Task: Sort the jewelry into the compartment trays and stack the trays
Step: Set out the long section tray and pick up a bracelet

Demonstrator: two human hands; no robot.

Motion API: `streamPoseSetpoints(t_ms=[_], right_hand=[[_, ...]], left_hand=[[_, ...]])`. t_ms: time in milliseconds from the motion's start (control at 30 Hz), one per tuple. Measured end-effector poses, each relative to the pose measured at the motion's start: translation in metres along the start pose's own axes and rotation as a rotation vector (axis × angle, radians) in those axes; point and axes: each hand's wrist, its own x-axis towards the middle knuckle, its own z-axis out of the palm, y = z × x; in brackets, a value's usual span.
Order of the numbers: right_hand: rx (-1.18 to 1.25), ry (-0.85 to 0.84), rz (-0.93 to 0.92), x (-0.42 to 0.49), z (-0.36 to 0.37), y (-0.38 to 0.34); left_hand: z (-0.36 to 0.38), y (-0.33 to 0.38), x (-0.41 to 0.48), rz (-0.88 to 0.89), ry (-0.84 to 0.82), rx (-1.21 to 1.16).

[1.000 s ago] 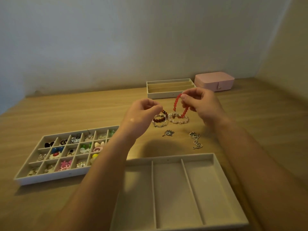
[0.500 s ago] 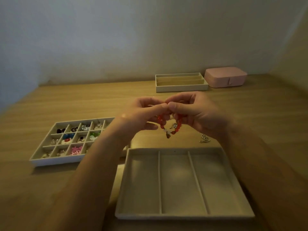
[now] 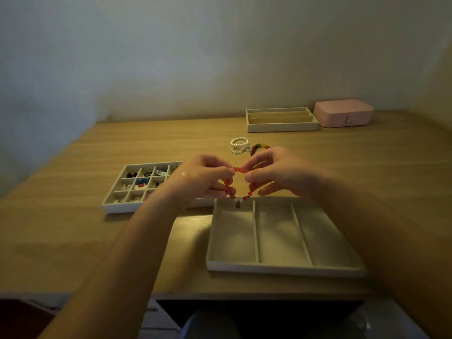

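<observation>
Red bead bracelet pinched btwn both hands (over 3-slot tray)

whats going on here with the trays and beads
A person pinches a red bracelet with the left hand and right hand above the far edge of a three-slot tray. The grid tray on the left already holds small pieces. A pearl bracelet and a coloured bracelet lie on the table beyond.

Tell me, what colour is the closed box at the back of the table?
The closed box is pink, clearest in the head view.
</observation>
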Motion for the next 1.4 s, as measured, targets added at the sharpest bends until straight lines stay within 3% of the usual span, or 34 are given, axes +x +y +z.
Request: streamPoseSetpoints(t_ms=[533, 967, 1200, 1300, 1400], right_hand=[[-0.289, -0.056, 0.09, -0.032, 0.035, -0.009], [-0.794, 0.27, -0.113, -0.019, 0.047, 0.011], [-0.967, 0.325, -0.178, -0.023, 0.047, 0.015], [-0.945, 0.307, -0.215, -0.024, 0.045, 0.016], [-0.904, 0.17, -0.251, -0.03, 0.041, 0.014]], left_hand=[[-0.009, -0.025, -0.03, 0.041, 0.04, 0.297], [0.001, -0.039, -0.014, 0.196, 0.191, 0.64], [0.003, -0.043, -0.019, 0.313, 0.24, 0.701], [0.001, -0.039, -0.027, 0.367, 0.2, 0.779], [0.001, -0.037, -0.035, 0.397, 0.129, 0.94]])
